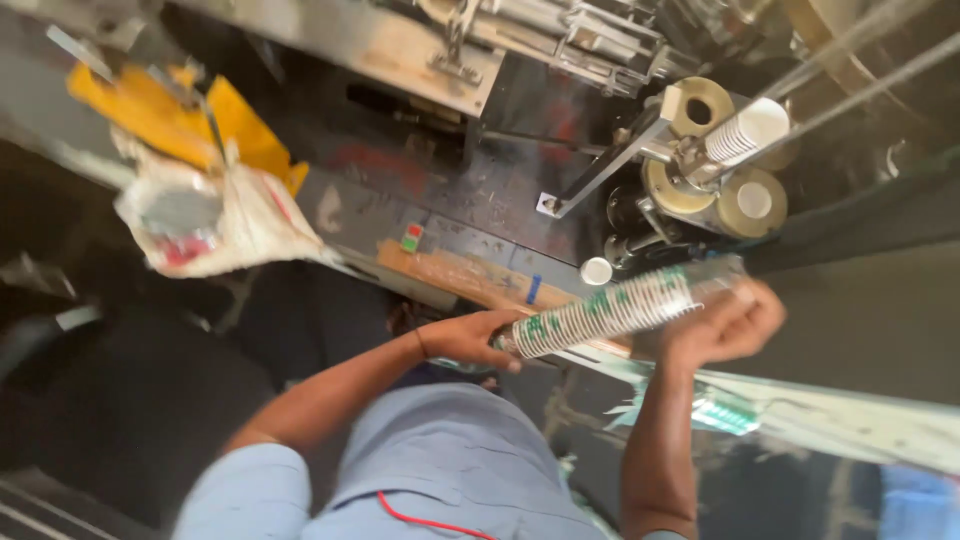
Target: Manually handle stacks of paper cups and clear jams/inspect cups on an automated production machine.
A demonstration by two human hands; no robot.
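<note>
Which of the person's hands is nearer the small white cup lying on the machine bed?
Right. The right hand grips the cup stack's far end, close beside the white cup; the left hand holds the stack's other end, farther off.

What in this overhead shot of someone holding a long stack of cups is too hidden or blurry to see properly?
- Stack of paper cups, head view: its green print is blurred.
- Right hand: its fingers wrap over the stack's end, hiding it.
- Left hand: palm hidden under the stack's other end.
- White sack: contents smeared by motion.
- Machine: cut off by the top edge.
</note>
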